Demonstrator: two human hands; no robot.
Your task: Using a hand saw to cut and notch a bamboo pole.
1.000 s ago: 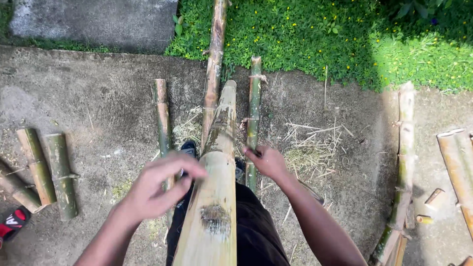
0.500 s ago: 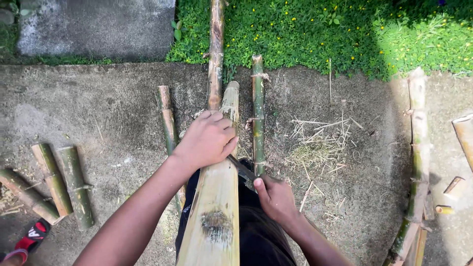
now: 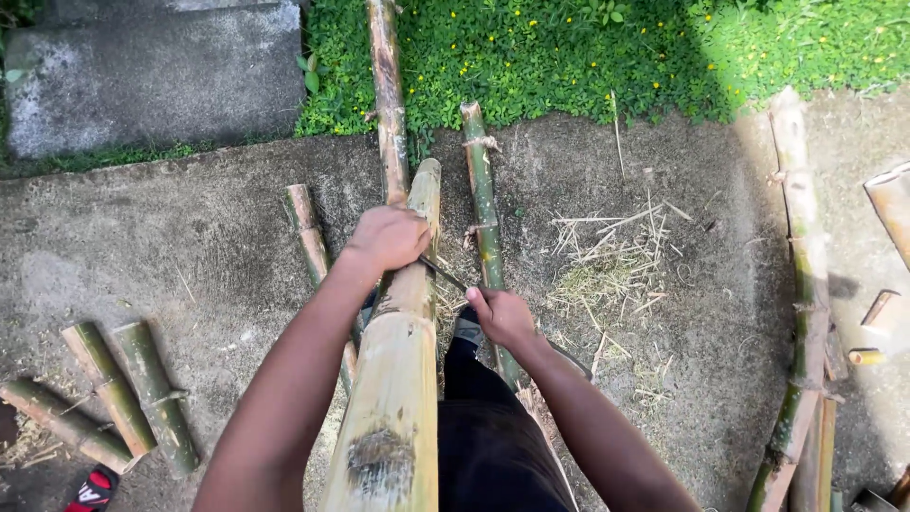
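Observation:
A thick yellowish bamboo pole (image 3: pixel 393 379) runs from my lap away toward the grass. My left hand (image 3: pixel 387 237) grips the pole near its far end, fingers wrapped over the top. My right hand (image 3: pixel 502 318) is closed around the handle of a thin dark blade (image 3: pixel 444 273), whose tip lies against the right side of the pole just below my left hand. My legs in dark trousers (image 3: pixel 493 446) sit beneath the pole.
Green bamboo poles (image 3: pixel 483 199) and a long pale one (image 3: pixel 387 95) lie ahead on the concrete. Short cut pieces (image 3: pixel 114 398) lie at the left by a red sandal (image 3: pixel 93 488). More poles (image 3: pixel 806 284) lie at the right. Dry shavings (image 3: pixel 616 265), grass (image 3: pixel 616 57) and a stone slab (image 3: pixel 152 66).
My left hand moved forward along the pole and took a grip near its far end. My right hand drew back toward me and now holds the blade against the pole.

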